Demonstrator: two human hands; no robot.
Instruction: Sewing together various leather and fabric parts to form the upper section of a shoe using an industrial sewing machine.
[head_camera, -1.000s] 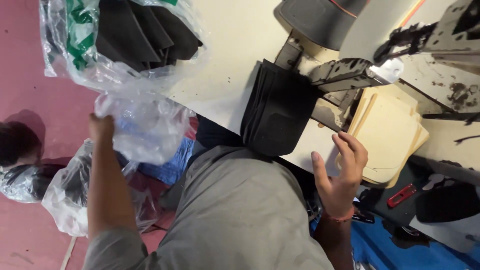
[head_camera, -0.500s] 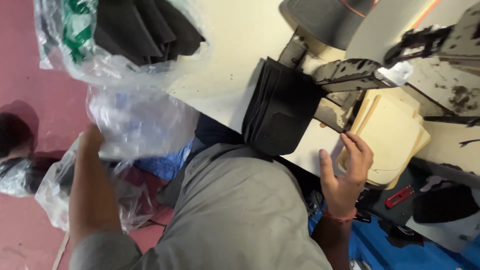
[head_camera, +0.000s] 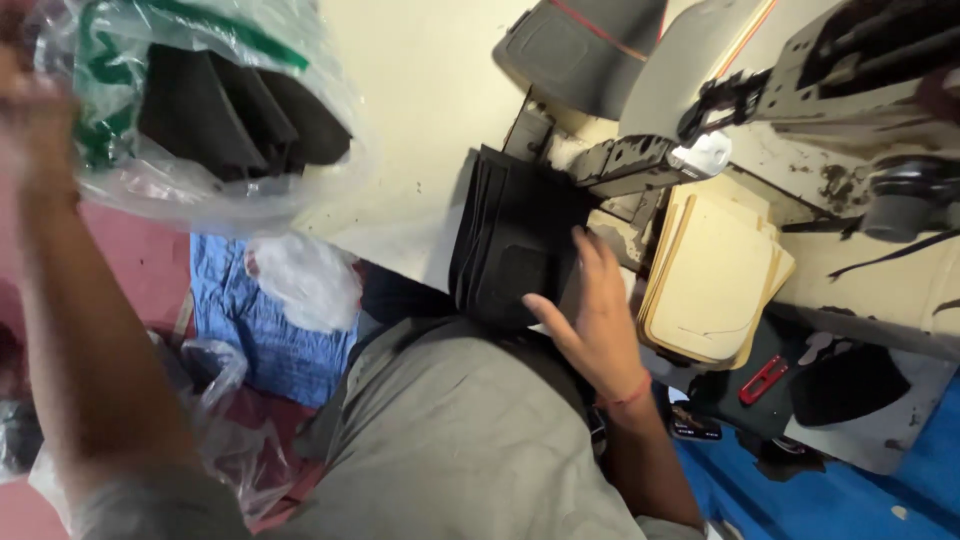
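right hand (head_camera: 598, 318) on black stack (head_camera: 512, 235), left hand (head_camera: 35, 95) seemingly blurred

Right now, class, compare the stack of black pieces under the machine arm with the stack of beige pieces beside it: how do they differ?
The black stack is dark; the beige stack is pale cream. The right hand rests its fingertips on the black stack, while nothing touches the beige stack. The black stack hangs over the table's near edge; the beige stack lies further right. Both are flat cut pieces piled in layers.
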